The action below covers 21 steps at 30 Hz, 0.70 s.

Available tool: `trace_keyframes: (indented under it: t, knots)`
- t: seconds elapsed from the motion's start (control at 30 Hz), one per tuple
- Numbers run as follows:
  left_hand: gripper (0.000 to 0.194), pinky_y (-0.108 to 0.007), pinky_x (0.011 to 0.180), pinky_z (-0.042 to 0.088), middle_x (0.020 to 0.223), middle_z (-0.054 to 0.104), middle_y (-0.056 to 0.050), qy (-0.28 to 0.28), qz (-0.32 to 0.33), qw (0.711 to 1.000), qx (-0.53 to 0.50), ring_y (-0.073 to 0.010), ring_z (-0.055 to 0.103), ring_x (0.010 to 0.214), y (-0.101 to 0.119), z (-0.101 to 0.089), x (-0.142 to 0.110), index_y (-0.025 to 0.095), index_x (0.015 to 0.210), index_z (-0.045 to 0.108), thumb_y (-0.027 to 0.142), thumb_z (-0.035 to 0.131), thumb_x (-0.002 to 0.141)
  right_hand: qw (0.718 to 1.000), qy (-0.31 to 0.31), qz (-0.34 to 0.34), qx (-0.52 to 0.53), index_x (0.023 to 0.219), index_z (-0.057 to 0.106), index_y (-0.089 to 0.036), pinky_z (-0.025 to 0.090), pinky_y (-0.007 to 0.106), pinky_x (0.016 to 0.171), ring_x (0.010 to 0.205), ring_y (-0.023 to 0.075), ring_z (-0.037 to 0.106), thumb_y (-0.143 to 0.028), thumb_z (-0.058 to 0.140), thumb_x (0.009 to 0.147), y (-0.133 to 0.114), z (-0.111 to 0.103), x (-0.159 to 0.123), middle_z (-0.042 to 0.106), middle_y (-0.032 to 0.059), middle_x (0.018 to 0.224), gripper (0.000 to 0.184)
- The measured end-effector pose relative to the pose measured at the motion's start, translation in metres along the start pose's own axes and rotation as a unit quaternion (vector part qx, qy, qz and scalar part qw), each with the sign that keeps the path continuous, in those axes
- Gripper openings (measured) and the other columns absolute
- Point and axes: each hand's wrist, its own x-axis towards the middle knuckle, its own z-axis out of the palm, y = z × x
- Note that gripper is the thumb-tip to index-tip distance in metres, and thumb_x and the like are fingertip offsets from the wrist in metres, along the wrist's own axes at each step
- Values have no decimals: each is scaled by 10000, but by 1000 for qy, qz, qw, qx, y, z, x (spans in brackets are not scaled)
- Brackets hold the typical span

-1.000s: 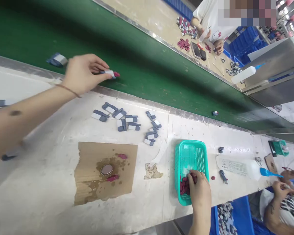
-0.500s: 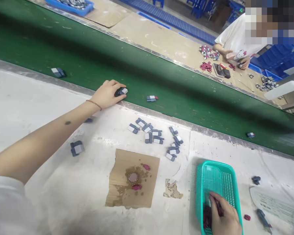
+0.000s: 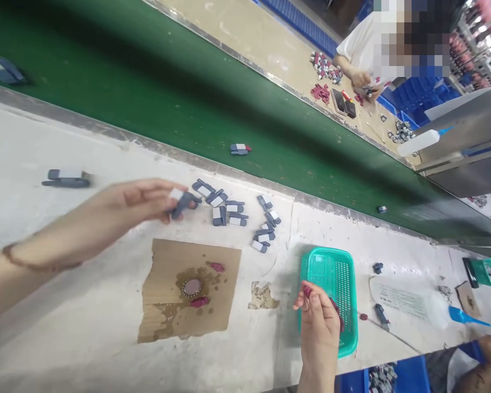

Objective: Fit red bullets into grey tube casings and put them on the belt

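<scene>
In the head view, your left forearm reaches in from the left edge, and your left hand point(image 3: 137, 204) is raised over the white table point(image 3: 94, 305) – fingers extended toward the right, thumb and fingertips pinching a blue-grey and white piece point(image 3: 182, 203) beside the loose blue-grey pieces point(image 3: 233, 206). Your right hand point(image 3: 319, 322) comes up from the bottom edge, wrist straight, fingers curled and pointing away from you; its fingertips grasp a small dark red piece point(image 3: 307, 291) at the left side of the green basket point(image 3: 347, 284). The stained cardboard point(image 3: 225, 284) lies between your hands, bearing two dark red pieces point(image 3: 199, 302) and a round disc point(image 3: 192, 287).
</scene>
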Motion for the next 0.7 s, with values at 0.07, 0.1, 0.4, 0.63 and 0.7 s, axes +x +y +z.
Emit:
trace_keyframes:
  t: [0.07,0.1,0.4,0.63,0.7]
  knots:
    - [549,-363,835,539,1034,734,-85,-33,-48,998,-22,-271,658,930,-13,3,-24,199,1039,679,573,732,641,999,-39,-6,-5,852,699,-185,470,269,527,543,143,557,-484,660,809,0,15,-3,633,13,633,305]
    - [558,-356,842,534,1045,732,-83,-42,-68,996,-45,-273,655,951,-19,6,-35,205,1038,675,581,740,630,998,-63,-10,-18,862,689,-189,469,260,520,534,139,557,-475,634,835,2,23,-6,626,5,623,293]
    - [428,-263,576,510,675,670,-20,-54,-83,982,-164,-185,633,632,-55,24,-80,184,1080,596,460,678,763,891,-279,-253,-253,892,627,-198,508,244,577,640,153,651,-277,522,950,15,95,-26,698,29,751,143]
    - [410,-258,652,515,716,616,3,-27,-83,977,-197,-171,621,704,-66,28,-86,189,1068,612,382,737,728,700,-317,-517,-376,862,635,-122,450,281,485,539,166,560,-165,374,1003,12,127,-23,611,44,610,299]
    - [380,-263,683,528,743,633,-4,-33,-81,973,-214,-173,634,733,-69,28,-87,195,1051,611,375,739,742,679,-310,-532,-400,815,632,-130,434,287,467,527,168,550,-158,364,1004,13,130,-22,596,40,590,329]
